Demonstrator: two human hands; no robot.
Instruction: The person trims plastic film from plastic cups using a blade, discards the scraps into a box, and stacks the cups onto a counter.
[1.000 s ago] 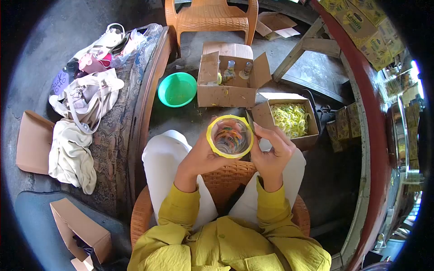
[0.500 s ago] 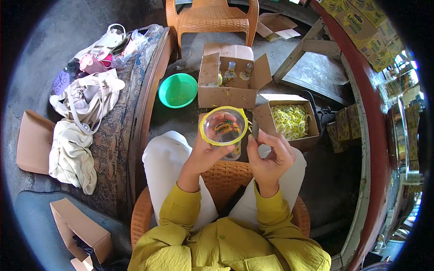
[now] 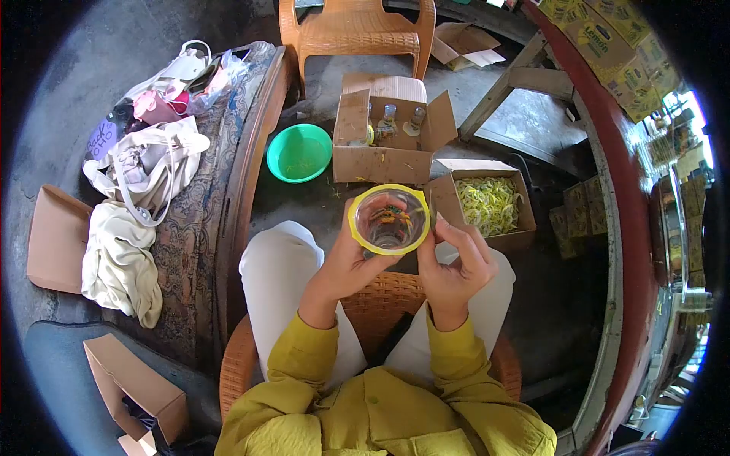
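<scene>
My left hand (image 3: 346, 266) is wrapped around a clear cup (image 3: 390, 228) with a yellow rim, its open mouth tilted up toward me. Coloured print and my fingers show through its wall. At the cup's right side, my right hand (image 3: 460, 266) pinches a thin grey blade (image 3: 433, 215), now seen nearly edge-on beside the yellow rim. Whether the blade touches the rim I cannot tell. Beyond the hands, a cardboard box (image 3: 380, 166) holds several clear glasses (image 3: 388, 118). To its right, another box (image 3: 511, 237) is filled with yellow shreds (image 3: 488, 205).
A green basin (image 3: 299, 153) with a few yellow bits stands left of the boxes. An orange plastic chair (image 3: 357, 38) is at the back. On the left, bags (image 3: 144, 171) lie on a patterned bench (image 3: 194, 251). A wooden frame (image 3: 502, 87) stands right.
My left hand has shifted the cup slightly right and turned it, so its mouth faces me differently. The blade, seen broadside before, now shows narrower. My right hand has hardly moved.
</scene>
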